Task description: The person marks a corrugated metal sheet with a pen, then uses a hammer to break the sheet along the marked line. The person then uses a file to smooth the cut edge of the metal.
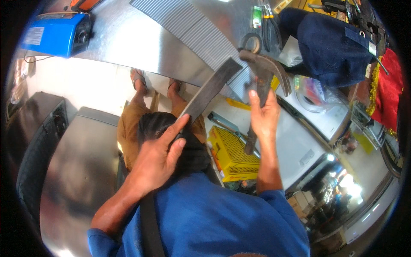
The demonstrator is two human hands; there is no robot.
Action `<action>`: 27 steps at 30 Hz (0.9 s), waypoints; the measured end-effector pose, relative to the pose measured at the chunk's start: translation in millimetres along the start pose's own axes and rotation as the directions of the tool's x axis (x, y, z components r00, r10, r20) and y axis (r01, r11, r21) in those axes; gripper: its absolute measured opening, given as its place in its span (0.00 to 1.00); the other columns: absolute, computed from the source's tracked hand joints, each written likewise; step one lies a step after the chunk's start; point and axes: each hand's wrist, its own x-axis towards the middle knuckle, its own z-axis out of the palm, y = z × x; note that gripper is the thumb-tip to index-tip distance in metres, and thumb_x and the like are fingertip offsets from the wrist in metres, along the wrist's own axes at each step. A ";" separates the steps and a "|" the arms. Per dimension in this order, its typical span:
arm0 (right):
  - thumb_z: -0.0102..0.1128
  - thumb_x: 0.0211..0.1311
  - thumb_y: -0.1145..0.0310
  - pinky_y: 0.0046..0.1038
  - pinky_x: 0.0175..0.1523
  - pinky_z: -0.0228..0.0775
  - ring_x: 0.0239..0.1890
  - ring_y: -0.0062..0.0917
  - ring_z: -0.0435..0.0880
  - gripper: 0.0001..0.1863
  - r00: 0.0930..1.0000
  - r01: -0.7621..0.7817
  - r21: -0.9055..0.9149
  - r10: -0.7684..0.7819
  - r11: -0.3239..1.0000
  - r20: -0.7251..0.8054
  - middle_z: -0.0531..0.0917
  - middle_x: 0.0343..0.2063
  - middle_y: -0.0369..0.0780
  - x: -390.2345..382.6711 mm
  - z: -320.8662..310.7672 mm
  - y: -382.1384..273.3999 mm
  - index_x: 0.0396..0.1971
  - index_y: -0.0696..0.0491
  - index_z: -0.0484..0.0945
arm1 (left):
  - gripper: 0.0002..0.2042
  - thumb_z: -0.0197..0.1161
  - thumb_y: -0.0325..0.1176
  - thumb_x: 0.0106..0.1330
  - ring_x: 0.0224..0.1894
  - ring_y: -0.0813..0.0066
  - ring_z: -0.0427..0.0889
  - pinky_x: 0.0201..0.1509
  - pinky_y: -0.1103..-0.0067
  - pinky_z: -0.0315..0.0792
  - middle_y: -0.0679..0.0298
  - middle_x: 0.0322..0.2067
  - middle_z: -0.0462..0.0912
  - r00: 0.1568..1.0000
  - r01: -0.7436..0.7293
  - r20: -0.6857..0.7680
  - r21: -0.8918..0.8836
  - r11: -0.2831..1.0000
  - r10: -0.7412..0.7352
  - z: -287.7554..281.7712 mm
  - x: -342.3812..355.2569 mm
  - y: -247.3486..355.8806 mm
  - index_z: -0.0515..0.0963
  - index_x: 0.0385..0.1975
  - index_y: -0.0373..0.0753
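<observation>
My left hand (158, 158) grips the lower end of a flat dark metal bar (209, 90). The bar slants up and right, and its top end lies against the edge of a shiny metal sheet (141, 43). My right hand (263, 115) is closed around the handle of a claw hammer (264, 68). The hammer's head is raised just right of the bar's top end, claw pointing right. A ribbed grey strip (192, 30) lies across the sheet behind the bar.
A blue machine (58, 32) sits at the sheet's far left. A tape roll (251, 41) and pliers (269, 25) lie near a dark blue cloth bundle (334, 47). Below are a yellow crate (233, 154), a steel cabinet (81, 171), a white appliance (299, 145), and sandalled feet (139, 81).
</observation>
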 end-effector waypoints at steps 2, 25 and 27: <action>0.65 0.69 0.59 0.37 0.49 0.75 0.42 0.40 0.84 0.18 1.000 0.002 0.007 -0.002 1.000 -0.001 0.84 0.40 0.46 -0.5 0.1 0.2 0.49 0.56 0.78 | 0.24 0.52 0.40 0.79 0.19 0.69 0.76 0.34 0.72 0.73 0.47 0.26 0.83 1.000 -0.007 0.004 0.007 1.000 0.007 -0.7 0.6 -0.4 0.63 0.73 0.47; 0.57 0.73 0.64 0.21 0.31 0.71 0.24 0.15 0.77 0.16 0.999 0.037 -0.021 -0.036 0.999 0.022 0.81 0.26 0.34 -22.8 -45.2 -35.6 0.52 0.58 0.72 | 0.23 0.53 0.38 0.79 0.31 0.77 0.74 0.44 0.75 0.73 0.57 0.28 0.79 0.986 0.154 0.067 0.000 0.988 -0.154 -11.2 -5.9 37.6 0.66 0.71 0.43; 0.56 0.74 0.62 0.21 0.29 0.69 0.22 0.15 0.75 0.16 0.994 0.075 -0.088 -0.067 0.993 0.087 0.78 0.24 0.33 -23.2 -56.5 -35.7 0.53 0.58 0.72 | 0.23 0.53 0.38 0.79 0.34 0.75 0.77 0.48 0.74 0.74 0.55 0.33 0.82 0.984 0.162 0.069 0.033 0.986 -0.164 -13.2 -5.7 43.2 0.67 0.71 0.42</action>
